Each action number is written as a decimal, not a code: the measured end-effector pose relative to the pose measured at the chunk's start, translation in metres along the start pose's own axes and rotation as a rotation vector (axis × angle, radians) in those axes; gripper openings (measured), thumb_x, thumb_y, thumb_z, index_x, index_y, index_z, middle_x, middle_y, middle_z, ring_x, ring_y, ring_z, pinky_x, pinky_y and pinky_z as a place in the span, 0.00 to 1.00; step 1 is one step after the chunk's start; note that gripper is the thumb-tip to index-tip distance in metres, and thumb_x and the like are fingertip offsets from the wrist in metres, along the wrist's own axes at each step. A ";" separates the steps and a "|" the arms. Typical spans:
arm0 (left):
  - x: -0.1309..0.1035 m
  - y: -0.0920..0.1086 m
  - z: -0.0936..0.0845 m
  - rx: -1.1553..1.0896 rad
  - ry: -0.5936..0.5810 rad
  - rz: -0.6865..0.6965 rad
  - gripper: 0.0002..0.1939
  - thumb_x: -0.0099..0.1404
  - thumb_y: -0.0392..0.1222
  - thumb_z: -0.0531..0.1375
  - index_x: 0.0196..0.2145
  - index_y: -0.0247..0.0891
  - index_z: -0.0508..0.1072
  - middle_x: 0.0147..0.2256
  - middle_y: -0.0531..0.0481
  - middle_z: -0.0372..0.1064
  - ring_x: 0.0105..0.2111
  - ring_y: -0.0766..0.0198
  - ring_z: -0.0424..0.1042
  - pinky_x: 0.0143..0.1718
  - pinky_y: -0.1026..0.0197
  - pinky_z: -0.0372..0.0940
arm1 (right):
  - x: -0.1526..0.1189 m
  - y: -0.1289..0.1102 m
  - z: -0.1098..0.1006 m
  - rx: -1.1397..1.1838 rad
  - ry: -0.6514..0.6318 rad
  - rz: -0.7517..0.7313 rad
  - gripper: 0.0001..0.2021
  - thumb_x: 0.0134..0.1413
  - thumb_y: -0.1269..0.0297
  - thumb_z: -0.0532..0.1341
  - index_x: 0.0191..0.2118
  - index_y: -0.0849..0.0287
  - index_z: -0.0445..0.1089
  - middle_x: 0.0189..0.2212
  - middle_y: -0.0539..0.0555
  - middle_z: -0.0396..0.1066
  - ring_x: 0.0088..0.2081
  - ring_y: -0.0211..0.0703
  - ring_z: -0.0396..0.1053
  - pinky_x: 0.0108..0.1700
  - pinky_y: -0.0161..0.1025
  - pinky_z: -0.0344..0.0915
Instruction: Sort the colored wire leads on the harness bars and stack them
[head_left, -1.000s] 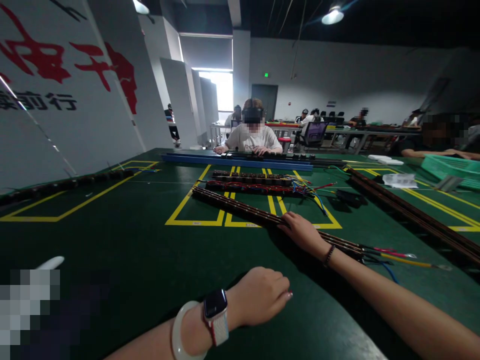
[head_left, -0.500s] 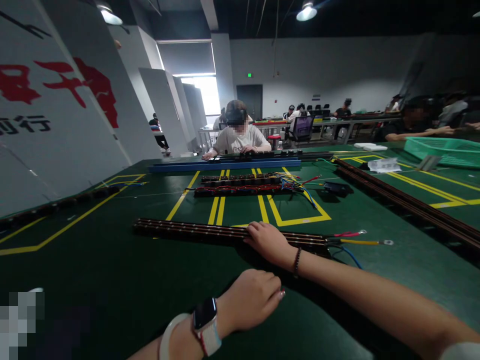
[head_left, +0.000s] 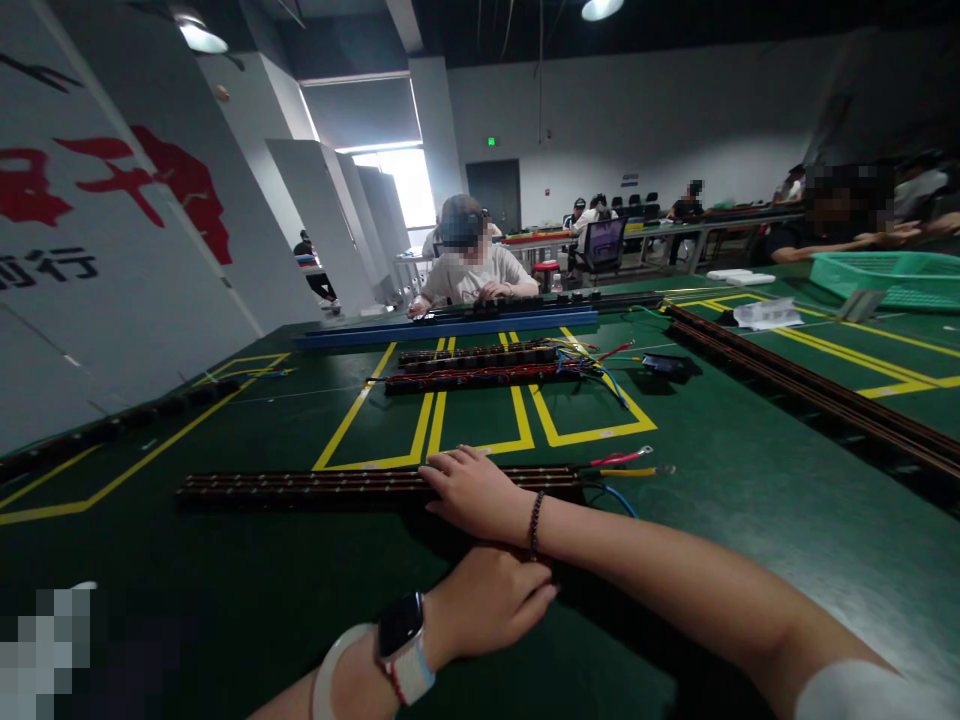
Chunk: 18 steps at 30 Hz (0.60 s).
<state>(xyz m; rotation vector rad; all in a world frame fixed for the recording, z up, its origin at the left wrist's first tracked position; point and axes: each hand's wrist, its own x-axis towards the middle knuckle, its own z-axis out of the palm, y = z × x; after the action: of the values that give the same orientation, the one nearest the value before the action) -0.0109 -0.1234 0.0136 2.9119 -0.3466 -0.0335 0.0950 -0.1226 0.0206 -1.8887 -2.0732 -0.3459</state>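
A long dark bar assembly with several copper-coloured strips lies across the near part of the green table. Red, yellow and blue cables end at its right side. My right hand, with a beaded bracelet at the wrist, rests over the bar right of its middle, fingers bent over the top. Nearer to me is my left hand, wearing a watch; its fingers are curled, partly behind the right wrist, and whether they hold anything is hidden.
Two wired bar assemblies lie farther back, before a blue rail. Another long bar runs along the right, near a green basket. A person sits opposite.
My right hand and the bar beneath it have moved left and slightly nearer to me. My left hand has barely moved; the right wrist now lies close beyond it.
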 end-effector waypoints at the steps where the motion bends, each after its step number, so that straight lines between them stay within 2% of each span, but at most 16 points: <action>1: 0.000 0.000 0.001 -0.011 0.019 0.009 0.12 0.68 0.43 0.48 0.37 0.39 0.70 0.34 0.51 0.72 0.35 0.64 0.71 0.37 0.63 0.61 | -0.005 0.001 -0.009 -0.001 0.004 -0.003 0.18 0.57 0.57 0.60 0.50 0.62 0.63 0.47 0.61 0.67 0.50 0.51 0.64 0.52 0.48 0.59; 4: 0.001 -0.001 0.003 -0.026 0.059 0.040 0.10 0.68 0.42 0.50 0.36 0.38 0.69 0.36 0.51 0.72 0.38 0.64 0.71 0.43 0.61 0.61 | -0.023 0.013 -0.044 -0.024 -0.037 0.037 0.19 0.55 0.57 0.61 0.50 0.61 0.65 0.47 0.61 0.68 0.48 0.51 0.66 0.52 0.48 0.59; 7: 0.001 0.001 0.001 -0.010 0.065 0.053 0.09 0.67 0.42 0.51 0.33 0.38 0.67 0.33 0.52 0.70 0.34 0.65 0.70 0.39 0.62 0.62 | -0.050 0.036 -0.077 -0.099 -0.110 0.123 0.21 0.52 0.55 0.63 0.49 0.63 0.66 0.46 0.62 0.69 0.48 0.53 0.66 0.51 0.48 0.60; 9: 0.001 0.002 -0.002 0.000 0.114 0.037 0.09 0.67 0.43 0.51 0.33 0.38 0.67 0.33 0.51 0.69 0.33 0.65 0.68 0.37 0.62 0.62 | -0.072 0.055 -0.093 -0.168 -0.188 0.195 0.25 0.49 0.53 0.65 0.49 0.64 0.67 0.45 0.63 0.70 0.47 0.56 0.67 0.50 0.50 0.60; 11: 0.000 0.001 -0.005 0.035 0.221 0.001 0.09 0.67 0.43 0.51 0.37 0.37 0.67 0.36 0.49 0.68 0.36 0.64 0.68 0.39 0.61 0.63 | -0.095 0.073 -0.105 -0.206 -0.262 0.273 0.27 0.47 0.51 0.65 0.50 0.64 0.67 0.44 0.64 0.70 0.46 0.57 0.68 0.50 0.50 0.61; 15: 0.000 -0.015 -0.010 0.222 0.455 -0.059 0.16 0.68 0.44 0.50 0.50 0.36 0.63 0.50 0.44 0.64 0.51 0.57 0.63 0.53 0.53 0.58 | -0.127 0.098 -0.118 -0.119 -0.373 0.428 0.34 0.49 0.45 0.60 0.55 0.66 0.63 0.47 0.66 0.69 0.46 0.57 0.69 0.46 0.47 0.63; 18: 0.000 -0.036 -0.012 0.325 0.463 -0.136 0.23 0.68 0.48 0.50 0.57 0.36 0.57 0.55 0.42 0.60 0.56 0.54 0.58 0.57 0.49 0.55 | -0.136 0.108 -0.119 -0.009 -0.467 0.485 0.34 0.47 0.42 0.60 0.52 0.65 0.65 0.46 0.65 0.70 0.43 0.55 0.70 0.41 0.44 0.64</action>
<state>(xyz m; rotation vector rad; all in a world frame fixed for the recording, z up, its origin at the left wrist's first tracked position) -0.0019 -0.0864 0.0181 3.1215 -0.0784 0.7254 0.2213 -0.2827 0.0743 -2.5749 -1.7572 0.2232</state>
